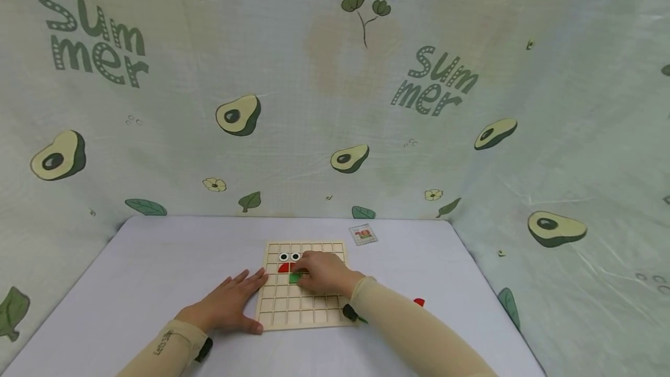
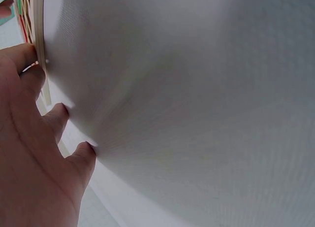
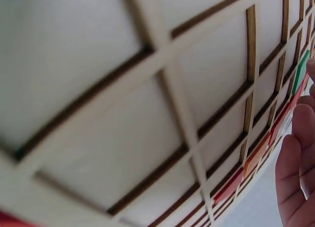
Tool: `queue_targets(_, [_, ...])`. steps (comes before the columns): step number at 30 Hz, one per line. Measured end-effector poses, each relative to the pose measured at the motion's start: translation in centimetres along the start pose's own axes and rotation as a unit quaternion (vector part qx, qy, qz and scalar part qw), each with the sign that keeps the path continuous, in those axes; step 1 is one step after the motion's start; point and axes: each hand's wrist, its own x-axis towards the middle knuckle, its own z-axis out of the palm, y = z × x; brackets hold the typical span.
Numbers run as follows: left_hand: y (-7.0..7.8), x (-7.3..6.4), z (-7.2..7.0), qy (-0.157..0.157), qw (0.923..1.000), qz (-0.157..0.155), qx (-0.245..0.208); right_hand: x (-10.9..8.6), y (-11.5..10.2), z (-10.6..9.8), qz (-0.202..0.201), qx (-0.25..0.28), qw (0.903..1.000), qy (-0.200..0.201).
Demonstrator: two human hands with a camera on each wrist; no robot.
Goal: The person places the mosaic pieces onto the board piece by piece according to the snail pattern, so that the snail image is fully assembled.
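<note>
A pale wooden grid board (image 1: 281, 304) lies on the white table. My left hand (image 1: 230, 301) rests beside it with fingers spread, fingertips touching its left edge; the left wrist view shows the fingers (image 2: 32, 79) against that edge. Over the upper middle of the board is my right hand (image 1: 324, 272), thumb and forefinger curled at a green tile (image 1: 295, 278) and seeming to pinch it. Just above sit a red tile (image 1: 283, 268) and two eye tiles, one of them (image 1: 284, 257) at the left. Orange and red tiles (image 3: 257, 153) show in the right wrist view. My right hand hides part of the row.
A small picture card (image 1: 363, 234) lies behind the board's right corner. A red piece (image 1: 419, 302) lies right of the board, partly behind my right forearm. A printed cloth (image 1: 293, 162) hangs around the back and sides of the table.
</note>
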Motion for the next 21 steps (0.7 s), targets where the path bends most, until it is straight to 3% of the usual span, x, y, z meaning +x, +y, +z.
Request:
queue_targets(8, [0.0, 0.1, 0.5, 0.002, 1.0, -0.006, 0.004, -3.0, 1.9, -1.3, 0.024, -0.003, 0.9997, -0.009])
queue_targets(14, [0.1, 0.1, 0.4, 0.0, 0.9999, -0.011, 0.004, -6.8, 4.3, -2.6, 0.075, 0.017, 0.9967, -0.024])
queue_targets(21, [0.0, 0.0, 0.2, 0.001, 1.0, -0.002, 0.0, -10.5, 7.2, -2.7, 0.13, 0.047, 0.9899, -0.03])
